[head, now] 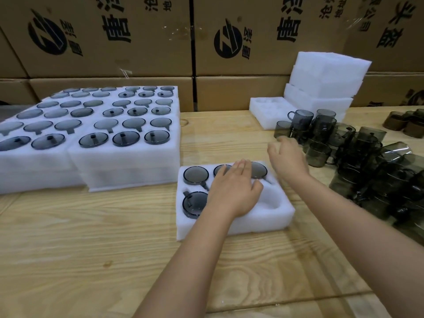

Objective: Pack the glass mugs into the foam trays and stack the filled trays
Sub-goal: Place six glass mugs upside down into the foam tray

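**Foam tray almost full, one hand pinning it, the other out for the next mug**

The backdrop is a wall of brown cardboard boxes (pixel 110 35) with black printing. In front of it is a pale wooden desk (pixel 91 249) where all the packing happens. Front and centre sits a white six-pocket foam tray (pixel 263 223). I count four smoky grey glass mugs (pixel 195 175) in it for sure: three across the far row and one at near left. The near middle pocket is hidden under the left hand (pixel 234 191), so no idea about that one. The near right pocket (pixel 268 200) is plainly empty.

The left hand lies flat on the tray with straight fingers, so its grip is open and holds nothing. My guess is it's there to pin the light foam so it doesn't skate around. The right hand (pixel 288 157) is stretched toward the pile of loose mugs (pixel 367 161) on the right side of the desk. It's blurred, but the fingers look loose and spread with nothing in them, so that grip is open too, just short of the nearest mugs.

The layout makes sense. The filled trays (pixel 128 161) sit stacked in layers on the left, and the supply is on the right. A stack of empty foam trays (pixel 325 83) waits at the back right, with one spare empty tray (pixel 257 106) lying flat beside it. A few brownish glasses (pixel 403 122) sit at the far right edge.

I'd say one or two more mugs go in, then this tray joins the stack.
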Tool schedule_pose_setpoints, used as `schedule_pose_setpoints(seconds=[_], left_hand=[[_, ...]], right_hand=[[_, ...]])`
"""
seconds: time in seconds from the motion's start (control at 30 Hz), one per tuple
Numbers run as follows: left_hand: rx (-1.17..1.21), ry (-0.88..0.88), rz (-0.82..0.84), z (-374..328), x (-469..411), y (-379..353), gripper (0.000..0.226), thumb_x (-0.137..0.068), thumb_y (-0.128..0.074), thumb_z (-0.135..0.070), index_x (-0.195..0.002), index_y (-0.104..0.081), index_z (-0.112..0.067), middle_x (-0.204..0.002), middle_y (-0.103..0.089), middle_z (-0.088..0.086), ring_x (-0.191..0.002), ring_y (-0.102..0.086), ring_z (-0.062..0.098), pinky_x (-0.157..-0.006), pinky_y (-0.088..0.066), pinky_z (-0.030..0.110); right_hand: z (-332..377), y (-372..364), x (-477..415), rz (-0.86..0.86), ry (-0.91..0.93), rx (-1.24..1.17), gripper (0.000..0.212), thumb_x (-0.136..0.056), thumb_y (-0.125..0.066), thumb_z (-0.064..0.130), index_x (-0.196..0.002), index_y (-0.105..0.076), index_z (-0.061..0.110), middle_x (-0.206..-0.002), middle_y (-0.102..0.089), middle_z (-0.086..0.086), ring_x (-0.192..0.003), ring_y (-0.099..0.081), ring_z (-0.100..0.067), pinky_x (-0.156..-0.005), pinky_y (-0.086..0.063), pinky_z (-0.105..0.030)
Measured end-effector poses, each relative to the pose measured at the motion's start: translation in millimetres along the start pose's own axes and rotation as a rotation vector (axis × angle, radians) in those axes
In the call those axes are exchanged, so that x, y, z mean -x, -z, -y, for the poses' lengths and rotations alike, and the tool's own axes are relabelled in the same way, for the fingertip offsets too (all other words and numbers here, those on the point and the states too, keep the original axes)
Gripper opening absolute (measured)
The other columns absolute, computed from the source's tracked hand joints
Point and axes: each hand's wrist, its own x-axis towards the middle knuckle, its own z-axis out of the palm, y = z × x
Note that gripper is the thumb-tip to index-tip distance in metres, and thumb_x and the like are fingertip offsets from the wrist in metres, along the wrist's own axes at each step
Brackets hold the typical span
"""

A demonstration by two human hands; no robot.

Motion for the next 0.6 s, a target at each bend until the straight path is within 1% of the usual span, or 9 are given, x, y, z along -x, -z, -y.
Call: schedule_pose_setpoints(seconds=[0.07,0.17,0.27,0.33,0.4,0.43,0.5,0.53,0.6], left_hand=[[0.028,-0.008,-0.013,0,0,1,0.058,-0.100,-0.022,-0.033,-0.152,-0.011,-0.010,-0.161,-0.010,0.002,-0.147,-0.005,0.010,-0.119,-0.001,0.034],[0.084,-0.013,-0.023,0,0,4,0.054,-0.101,-0.021,-0.029,-0.151,-0.015,-0.009,-0.160,-0.014,0.003,-0.147,-0.009,0.011,-0.119,-0.004,0.034],[0.118,-0.009,-0.031,0,1,5,0.052,-0.102,-0.020,-0.026,-0.151,-0.018,-0.010,-0.159,-0.017,0.002,-0.146,-0.011,0.011,-0.119,-0.005,0.034],[0.133,-0.001,-0.042,-1,1,6,0.051,-0.102,-0.020,-0.026,-0.151,-0.020,-0.010,-0.159,-0.020,0.002,-0.145,-0.014,0.012,-0.119,-0.006,0.033],[0.142,0.002,-0.052,-2,2,6,0.050,-0.103,-0.021,-0.026,-0.150,-0.023,-0.010,-0.158,-0.023,0.002,-0.144,-0.017,0.014,-0.118,-0.008,0.033],[0.148,0.003,-0.058,-2,2,7,0.049,-0.103,-0.021,-0.026,-0.149,-0.024,-0.010,-0.157,-0.025,0.003,-0.144,-0.018,0.014,-0.118,-0.008,0.032],[0.174,0.014,-0.072,-4,4,9,0.048,-0.103,-0.022,-0.025,-0.149,-0.026,-0.011,-0.155,-0.029,0.002,-0.142,-0.022,0.016,-0.115,-0.011,0.031],[0.192,0.025,-0.075,-5,5,10,0.048,-0.103,-0.023,-0.025,-0.148,-0.027,-0.011,-0.154,-0.031,0.002,-0.140,-0.024,0.018,-0.112,-0.013,0.031],[0.232,0.044,-0.081,-6,6,12,0.046,-0.103,-0.024,-0.026,-0.146,-0.031,-0.012,-0.149,-0.039,0.004,-0.135,-0.031,0.022,-0.107,-0.020,0.032]], right_hand=[[-20,16,-12,-0.058,-0.118,0.146,0.043,-0.093,-0.043,0.028,-0.130,-0.041,0.006,-0.133,-0.037,-0.017,-0.114,-0.049,-0.041,-0.087,-0.039,-0.043],[-45,33,-28,0.078,-0.275,0.294,0.050,-0.092,-0.048,0.026,-0.133,-0.033,0.002,-0.138,-0.034,-0.019,-0.120,-0.045,-0.042,-0.090,-0.040,-0.045],[-59,38,-33,0.159,-0.301,0.341,0.045,-0.093,-0.048,0.025,-0.130,-0.039,0.002,-0.134,-0.042,-0.021,-0.118,-0.046,-0.041,-0.090,-0.042,-0.045],[-62,38,-33,0.150,-0.245,0.348,0.033,-0.093,-0.047,0.022,-0.118,-0.049,0.001,-0.125,-0.048,-0.022,-0.112,-0.049,-0.041,-0.084,-0.043,-0.042],[-60,38,-26,0.131,-0.202,0.351,0.021,-0.091,-0.050,0.024,-0.098,-0.054,0.004,-0.114,-0.055,-0.022,-0.103,-0.053,-0.040,-0.076,-0.043,-0.038],[-58,39,-22,0.124,-0.181,0.353,0.021,-0.091,-0.052,0.027,-0.087,-0.054,0.007,-0.108,-0.058,-0.021,-0.100,-0.055,-0.039,-0.074,-0.043,-0.037],[-53,41,-9,0.109,-0.125,0.373,0.033,-0.089,-0.056,0.037,-0.068,-0.047,0.013,-0.099,-0.062,-0.018,-0.096,-0.058,-0.037,-0.073,-0.044,-0.035],[-50,42,-2,0.103,-0.093,0.391,0.039,-0.089,-0.056,0.042,-0.063,-0.046,0.016,-0.095,-0.064,-0.016,-0.093,-0.059,-0.035,-0.072,-0.043,-0.034],[-46,43,12,0.082,-0.033,0.446,0.043,-0.087,-0.054,0.052,-0.063,-0.054,0.017,-0.085,-0.066,-0.011,-0.088,-0.059,-0.031,-0.071,-0.039,-0.033]])
